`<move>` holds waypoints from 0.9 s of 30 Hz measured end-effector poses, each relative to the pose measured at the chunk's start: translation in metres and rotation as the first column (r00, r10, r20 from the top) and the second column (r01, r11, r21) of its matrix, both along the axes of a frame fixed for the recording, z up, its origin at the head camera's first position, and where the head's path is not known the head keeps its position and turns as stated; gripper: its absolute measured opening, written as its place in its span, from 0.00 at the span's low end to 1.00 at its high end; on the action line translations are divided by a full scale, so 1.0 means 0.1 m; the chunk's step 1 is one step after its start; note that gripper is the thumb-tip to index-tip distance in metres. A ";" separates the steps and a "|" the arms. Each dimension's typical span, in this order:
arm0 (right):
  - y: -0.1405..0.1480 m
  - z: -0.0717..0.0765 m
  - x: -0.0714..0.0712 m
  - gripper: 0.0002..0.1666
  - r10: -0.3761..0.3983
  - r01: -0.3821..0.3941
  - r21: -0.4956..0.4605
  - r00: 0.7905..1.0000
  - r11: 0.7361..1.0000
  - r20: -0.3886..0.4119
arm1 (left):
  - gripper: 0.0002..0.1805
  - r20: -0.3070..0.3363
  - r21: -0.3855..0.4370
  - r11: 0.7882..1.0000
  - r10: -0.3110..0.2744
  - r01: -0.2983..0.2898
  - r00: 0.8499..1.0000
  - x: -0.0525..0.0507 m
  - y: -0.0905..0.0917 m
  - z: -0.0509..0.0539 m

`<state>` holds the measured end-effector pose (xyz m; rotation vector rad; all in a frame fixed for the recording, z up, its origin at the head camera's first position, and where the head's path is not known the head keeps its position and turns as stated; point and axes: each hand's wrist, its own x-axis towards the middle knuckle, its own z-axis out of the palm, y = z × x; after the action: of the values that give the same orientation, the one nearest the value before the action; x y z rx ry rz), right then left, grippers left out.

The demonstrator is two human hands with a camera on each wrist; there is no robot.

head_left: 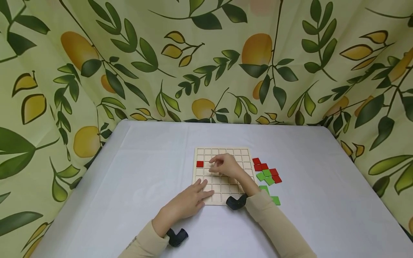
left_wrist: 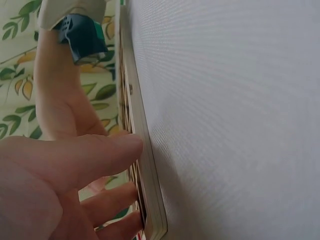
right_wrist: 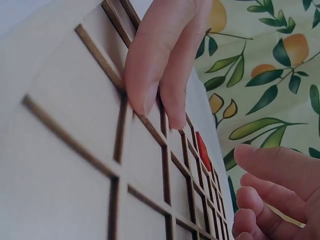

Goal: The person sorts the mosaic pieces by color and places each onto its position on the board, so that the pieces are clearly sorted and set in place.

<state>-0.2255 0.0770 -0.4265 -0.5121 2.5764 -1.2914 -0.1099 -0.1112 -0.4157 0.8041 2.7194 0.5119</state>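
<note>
Board (head_left: 222,188), squarish, sides running forward — left fingers (head_left: 206,194) spread on it, right fingers (head_left: 222,157) bent above — contents unclear

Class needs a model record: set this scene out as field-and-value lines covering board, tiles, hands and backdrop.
Board: pale, gridded board on a white cloth
Placed: one red tile, left column, third row from far edge
Loose: red tiles and green tiles, right of board
Left hand: rests on near-left corner, fingers spread
Right hand: above board, no tile visible
Backdrop: fruit-and-leaf curtain
</note>
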 end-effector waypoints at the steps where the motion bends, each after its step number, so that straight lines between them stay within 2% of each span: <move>1: 0.02 0.00 0.01 0.16 0.005 -0.005 0.004 1.000 1.000 -0.007 | 0.23 -0.002 0.000 1.000 0.000 0.000 1.000 0.00 0.00 0.00; 9: 0.21 0.06 0.10 0.17 0.027 -0.027 -0.001 0.999 1.000 -0.030 | 0.23 0.005 -0.012 1.000 0.016 -0.016 1.000 -0.01 0.02 0.00; 14: 0.30 0.10 0.17 0.16 0.008 -0.007 0.018 1.000 1.000 -0.029 | 0.23 -0.015 -0.022 1.000 0.012 -0.012 1.000 0.00 0.02 0.00; 27: 0.59 0.10 0.32 0.17 -0.021 0.022 0.034 0.999 0.999 -0.043 | 0.23 -0.011 -0.004 1.000 0.015 -0.015 1.000 0.00 0.02 0.01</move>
<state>-0.1935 0.1364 -0.4163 -0.5123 2.6412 -1.2537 -0.1095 -0.1094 -0.4147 0.7888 2.7375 0.5058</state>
